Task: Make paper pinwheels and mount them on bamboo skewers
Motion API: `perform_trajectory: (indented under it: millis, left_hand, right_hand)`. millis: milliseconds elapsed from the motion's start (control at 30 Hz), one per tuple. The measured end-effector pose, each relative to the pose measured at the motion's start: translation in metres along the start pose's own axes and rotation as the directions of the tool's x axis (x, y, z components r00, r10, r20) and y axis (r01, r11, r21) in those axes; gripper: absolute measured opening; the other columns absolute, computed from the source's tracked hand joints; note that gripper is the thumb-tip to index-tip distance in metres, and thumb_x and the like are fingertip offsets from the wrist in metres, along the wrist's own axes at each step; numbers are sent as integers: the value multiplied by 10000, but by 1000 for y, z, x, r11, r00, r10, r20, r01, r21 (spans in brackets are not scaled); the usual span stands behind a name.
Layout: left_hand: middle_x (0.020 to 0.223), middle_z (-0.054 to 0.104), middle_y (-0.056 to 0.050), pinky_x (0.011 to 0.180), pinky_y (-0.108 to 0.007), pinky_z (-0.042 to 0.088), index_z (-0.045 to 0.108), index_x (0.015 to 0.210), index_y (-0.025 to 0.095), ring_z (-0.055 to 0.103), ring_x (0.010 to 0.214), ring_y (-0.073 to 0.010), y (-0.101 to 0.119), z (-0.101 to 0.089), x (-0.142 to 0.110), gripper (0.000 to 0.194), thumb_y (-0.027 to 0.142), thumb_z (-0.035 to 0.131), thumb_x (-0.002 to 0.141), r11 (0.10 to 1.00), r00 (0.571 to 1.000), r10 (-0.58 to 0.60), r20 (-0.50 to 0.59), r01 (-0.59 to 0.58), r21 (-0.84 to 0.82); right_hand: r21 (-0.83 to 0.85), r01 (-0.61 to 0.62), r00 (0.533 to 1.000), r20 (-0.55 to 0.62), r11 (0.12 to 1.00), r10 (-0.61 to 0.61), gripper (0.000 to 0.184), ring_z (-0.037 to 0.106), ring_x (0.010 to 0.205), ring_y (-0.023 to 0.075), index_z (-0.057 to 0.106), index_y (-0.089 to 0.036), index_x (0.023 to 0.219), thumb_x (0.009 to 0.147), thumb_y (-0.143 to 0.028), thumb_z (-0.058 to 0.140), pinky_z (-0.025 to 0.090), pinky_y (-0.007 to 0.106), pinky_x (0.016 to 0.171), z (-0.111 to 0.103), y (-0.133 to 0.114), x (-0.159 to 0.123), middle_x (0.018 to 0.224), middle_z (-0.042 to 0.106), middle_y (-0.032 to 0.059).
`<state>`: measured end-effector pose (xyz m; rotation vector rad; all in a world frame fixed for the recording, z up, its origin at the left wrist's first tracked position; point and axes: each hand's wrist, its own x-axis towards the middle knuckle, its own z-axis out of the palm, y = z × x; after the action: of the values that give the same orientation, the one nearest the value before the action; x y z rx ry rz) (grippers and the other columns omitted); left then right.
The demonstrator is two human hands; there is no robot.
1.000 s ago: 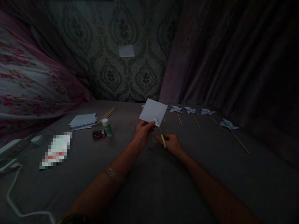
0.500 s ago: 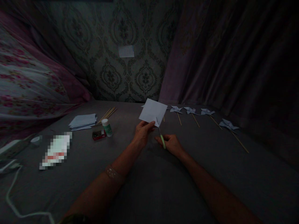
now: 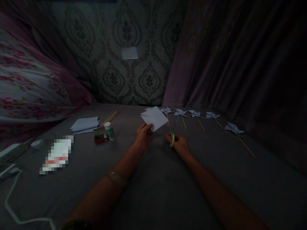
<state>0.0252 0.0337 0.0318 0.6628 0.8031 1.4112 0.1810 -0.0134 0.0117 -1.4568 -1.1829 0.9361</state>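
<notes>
A square sheet of white paper (image 3: 156,118) is pinched at its near corner by my left hand (image 3: 143,136). Cut slits show at its left corner and close to my thumb. My right hand (image 3: 180,145) grips a pair of scissors (image 3: 172,139) by the light green handles, with the thin blades pointing up and away. The scissors are apart from the paper, to its right. Behind the paper and on to the right, several white paper pinwheels (image 3: 180,112) on wooden sticks lie in a row.
On the left lie a stack of white paper (image 3: 85,124), wooden sticks (image 3: 110,117), a glue bottle (image 3: 109,131) and a small red box (image 3: 101,138) of little dark items. Farther left are a blurred packet (image 3: 59,155), a power strip (image 3: 11,155) and a white cable (image 3: 18,220).
The scissors have come out of the paper and moved right with my right hand. My left hand has shifted slightly left, and the paper is turned, uncovering a pinwheel behind it.
</notes>
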Motion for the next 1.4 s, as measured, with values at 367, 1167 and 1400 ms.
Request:
perform_trajectory:
  millis: [367,1167,1400]
  left_hand:
    - [726,645,-7,568,-232,468,620,731,173,587,663,-141,-3,0,-5,185,141,654,551,996,995,-79,68,76,53]
    - [713,666,-24,564,-250,450,686,778,156,590,619,-157,-13,-5,-4,284,189,670,496,981,993,-82,85,65,185]
    - [787,685,-50,572,-260,458,695,845,155,607,670,-171,-17,-11,3,324,204,721,526,976,997,-72,34,64,208]
  right_hand:
    - [292,34,981,-193,956,24,400,476,565,111,662,-173,589,542,-561,746,344,250,554,-11,16,18,561,566,-16]
    - [494,20,998,-68,869,15,342,563,608,129,683,-177,711,494,-400,824,439,269,608,-9,27,22,662,666,-11]
    - [449,39,994,-105,893,9,358,544,580,119,682,-172,696,477,-418,822,430,264,579,-9,25,22,635,651,-12]
